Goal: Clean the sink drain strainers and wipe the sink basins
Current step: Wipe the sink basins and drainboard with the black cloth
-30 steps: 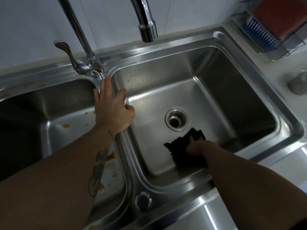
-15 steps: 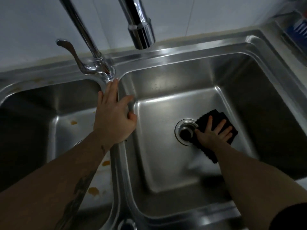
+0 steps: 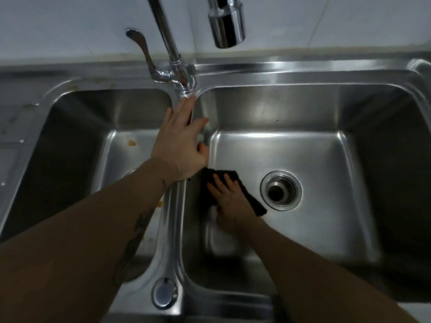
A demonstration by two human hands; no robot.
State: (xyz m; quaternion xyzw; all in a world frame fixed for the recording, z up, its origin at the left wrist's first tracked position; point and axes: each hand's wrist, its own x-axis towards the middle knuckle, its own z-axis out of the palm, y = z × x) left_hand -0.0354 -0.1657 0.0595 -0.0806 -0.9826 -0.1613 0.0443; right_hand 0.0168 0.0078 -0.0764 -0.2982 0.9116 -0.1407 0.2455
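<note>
So far left there's a strip of steel worktop [image 3: 14, 127] with a few dull smudges on it, then the left basin [image 3: 77, 127]. That one has an orange speck [image 3: 132, 142] on its floor near the back wall, and more orange bits close to the divider, mostly hidden by the forearm. Its drain is almost fully covered by the arm, only a sliver of rim shows.

The left hand [image 3: 180, 141] lies flat along the divider [image 3: 175, 229] between the two basins, fingers [image 3: 186, 108] stretched out and relaxed, gripping nothing, tips just short of the faucet base [image 3: 184, 82]. The thumb hangs over the edge into the right side. There's a tattoo on that forearm. The faucet lever [image 3: 140, 46] sticks up to the left of the base and the spout [image 3: 227, 24] hangs over the back of the right basin. At the front end of the divider sits a small round cap [image 3: 164, 296].

In the right basin [image 3: 338, 148], the right hand [image 3: 229, 201] presses a black cloth [image 3: 253, 203] against the floor right at the foot of the divider wall, fingers spread flat on top of it rather than bunched around it. The cloth pokes out past the hand toward the drain [image 3: 281, 191], which is near but not touching. Drain opening looks dark, can't tell if a strainer is seated in it. A few tiny dark specks on the back wall.
</note>
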